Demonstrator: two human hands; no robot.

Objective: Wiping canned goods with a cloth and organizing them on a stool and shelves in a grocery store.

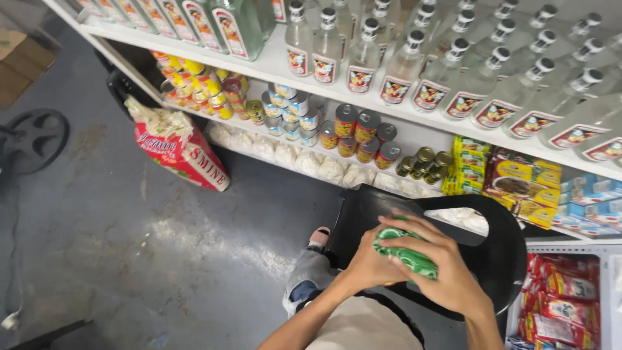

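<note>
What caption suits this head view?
Both hands grip a green patterned packet over a black plastic chair beside stocked shop shelves.

A green packet [405,254] with white pattern sits over a black chair [499,259]; sack [184,152] red and white.

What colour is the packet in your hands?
Green with white print, the packet shows in the head view.
</note>
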